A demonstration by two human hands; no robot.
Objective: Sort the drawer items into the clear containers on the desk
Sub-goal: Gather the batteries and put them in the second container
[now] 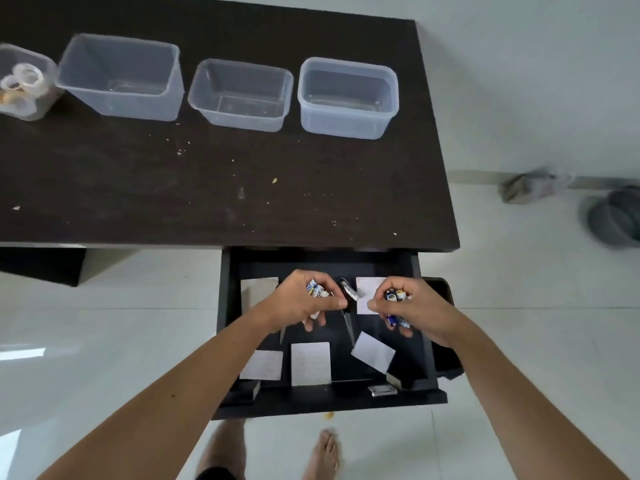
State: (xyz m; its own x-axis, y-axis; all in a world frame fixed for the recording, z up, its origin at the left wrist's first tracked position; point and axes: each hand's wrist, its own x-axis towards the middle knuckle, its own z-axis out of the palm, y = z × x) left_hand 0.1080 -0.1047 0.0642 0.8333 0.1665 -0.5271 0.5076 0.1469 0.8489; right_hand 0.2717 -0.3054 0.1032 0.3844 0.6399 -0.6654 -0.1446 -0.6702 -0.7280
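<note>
Left hand [304, 303] grips white batteries [317, 292]; right hand [412, 306] grips blue batteries [396, 295]. Both over open drawer [329, 400]; marker [349, 289], paper squares [310, 363] remain inside. Gathering step, likely. Next: lift, drop into empty clear container [348, 98] on dark, crumb-speckled desk [207, 188]. White tiled floor [536, 323].

Desk [207, 188] front half is lying open, only crumbs. Four containers [242, 95] are lining the back edge with narrow gaps between. The desk edge is overhanging the drawer [332, 400] rear; both hands [298, 303] are crowding its middle, paper squares [310, 363] covering the floor.
</note>
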